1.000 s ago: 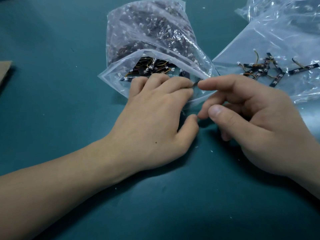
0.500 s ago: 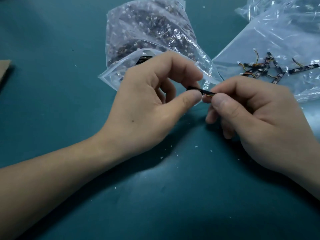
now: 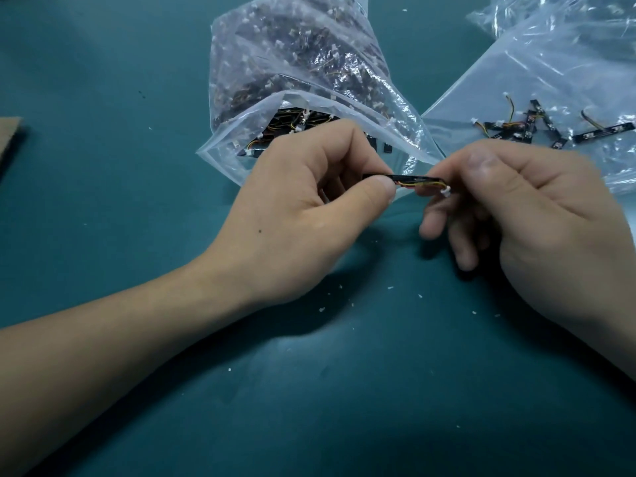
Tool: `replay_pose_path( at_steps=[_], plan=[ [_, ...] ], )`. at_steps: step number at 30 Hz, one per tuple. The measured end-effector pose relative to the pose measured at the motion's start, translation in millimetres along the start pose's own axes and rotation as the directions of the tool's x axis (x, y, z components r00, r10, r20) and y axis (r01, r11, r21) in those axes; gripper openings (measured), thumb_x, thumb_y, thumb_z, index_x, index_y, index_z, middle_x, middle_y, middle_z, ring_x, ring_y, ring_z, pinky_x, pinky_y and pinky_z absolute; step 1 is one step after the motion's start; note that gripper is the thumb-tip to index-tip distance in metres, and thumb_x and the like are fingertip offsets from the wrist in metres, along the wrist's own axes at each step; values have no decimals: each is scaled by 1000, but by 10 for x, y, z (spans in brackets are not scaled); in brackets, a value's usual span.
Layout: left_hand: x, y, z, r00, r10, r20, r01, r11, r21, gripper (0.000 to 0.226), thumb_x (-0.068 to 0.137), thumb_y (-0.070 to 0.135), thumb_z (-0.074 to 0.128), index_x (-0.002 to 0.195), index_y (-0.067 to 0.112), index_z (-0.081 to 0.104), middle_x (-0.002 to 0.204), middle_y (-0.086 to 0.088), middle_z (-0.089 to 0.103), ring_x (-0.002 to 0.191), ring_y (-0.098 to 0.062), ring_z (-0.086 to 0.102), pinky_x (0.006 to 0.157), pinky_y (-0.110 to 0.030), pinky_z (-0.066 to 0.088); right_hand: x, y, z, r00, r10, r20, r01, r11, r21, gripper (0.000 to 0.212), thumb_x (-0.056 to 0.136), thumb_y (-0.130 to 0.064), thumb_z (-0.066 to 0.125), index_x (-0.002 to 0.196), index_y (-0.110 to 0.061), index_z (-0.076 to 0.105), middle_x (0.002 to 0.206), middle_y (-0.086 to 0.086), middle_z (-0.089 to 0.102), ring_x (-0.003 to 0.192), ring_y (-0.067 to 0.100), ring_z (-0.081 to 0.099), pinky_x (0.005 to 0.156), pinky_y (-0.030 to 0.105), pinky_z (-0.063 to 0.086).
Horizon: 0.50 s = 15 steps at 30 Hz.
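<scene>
The black circuit strip (image 3: 411, 177) was held above the desk (image 3: 103, 208), its long axis running left to right. The left hand (image 3: 309, 208) had its fingers (image 3: 358, 146) clamped on the strip's left end, and the right hand (image 3: 537, 218) pinched the wired end by the white connector (image 3: 445, 191).

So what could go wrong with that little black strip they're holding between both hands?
The thin wires run to a white connector beside the right hand; a tug might strain them off the black strip. The left hand pinches only the strip's end, so it could slip and drop into the open bag just behind.
</scene>
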<state>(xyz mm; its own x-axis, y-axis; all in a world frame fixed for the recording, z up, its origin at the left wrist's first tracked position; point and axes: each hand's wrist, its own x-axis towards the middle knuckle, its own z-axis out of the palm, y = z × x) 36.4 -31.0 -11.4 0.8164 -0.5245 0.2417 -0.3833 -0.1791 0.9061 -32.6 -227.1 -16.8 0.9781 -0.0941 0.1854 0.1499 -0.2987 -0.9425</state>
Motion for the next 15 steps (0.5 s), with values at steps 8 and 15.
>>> replay_pose_path(
  at_steps=[8, 15],
  plan=[
    [-15, 15, 13, 999, -6, 39, 6, 1000, -3, 12, 89, 14, 68, 78, 13, 63, 63, -7, 61, 54, -7, 48, 53, -17, 37, -22, -43, 23, 996, -14, 85, 19, 998, -58, 22, 92, -41, 62, 84, -22, 66, 73, 1, 74, 46, 12, 56, 49, 24, 47],
    [-15, 32, 14, 999, 9, 35, -10, 1000, 29, 11, 89, 14, 67, 78, 12, 64, 63, -8, 62, 57, -27, 54, 52, -25, 42, -41, -40, 45, 995, -58, 85, 72, 983, -167, 17, 96, -39, 58, 88, -26, 66, 73, -5, 73, 48, 15, 59, 48, 24, 48]
  ],
)
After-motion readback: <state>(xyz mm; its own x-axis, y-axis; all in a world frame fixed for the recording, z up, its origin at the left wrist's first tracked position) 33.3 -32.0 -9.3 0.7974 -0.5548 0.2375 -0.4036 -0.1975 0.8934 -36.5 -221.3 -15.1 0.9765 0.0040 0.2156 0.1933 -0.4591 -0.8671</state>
